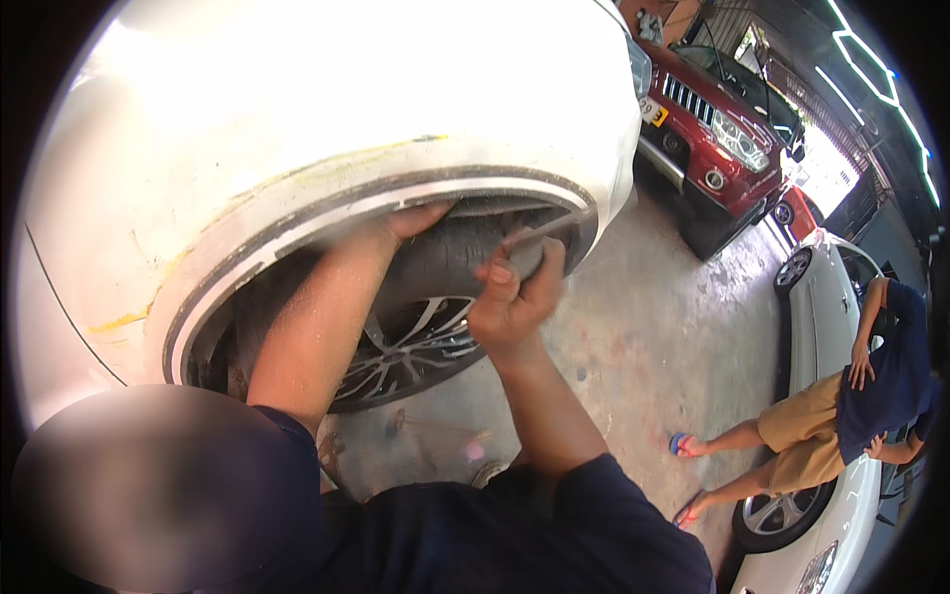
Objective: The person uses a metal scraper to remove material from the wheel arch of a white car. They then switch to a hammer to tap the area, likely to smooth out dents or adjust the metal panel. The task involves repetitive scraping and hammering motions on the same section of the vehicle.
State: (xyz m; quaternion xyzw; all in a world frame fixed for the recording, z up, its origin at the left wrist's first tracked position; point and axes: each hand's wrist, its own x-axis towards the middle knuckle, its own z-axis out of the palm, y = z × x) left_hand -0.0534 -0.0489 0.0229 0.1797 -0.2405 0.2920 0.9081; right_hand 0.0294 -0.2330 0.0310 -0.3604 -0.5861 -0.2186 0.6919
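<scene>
A white car's body panel (327, 99) fills the upper left, scuffed and marked with yellow streaks above the wheel arch (297, 230). Under the arch sits a dark tyre with a multi-spoke wheel (401, 351). My left hand (421, 218) reaches up under the arch lip; its fingers are mostly hidden there. Beside the tyre's right side, my right hand (517, 297) is closed, thumb and fingers pinched. A thin grey strip (547, 231), blurred, extends from its fingertips toward the arch's right end; I cannot make out its kind.
A dark red SUV (712, 129) stands at the upper right, with another white car (826, 327) at the far right. Beside that car stands a person in a navy shirt (886, 366) and sandals. Grey concrete floor (633, 327) lies between. A blurred patch covers the lower left.
</scene>
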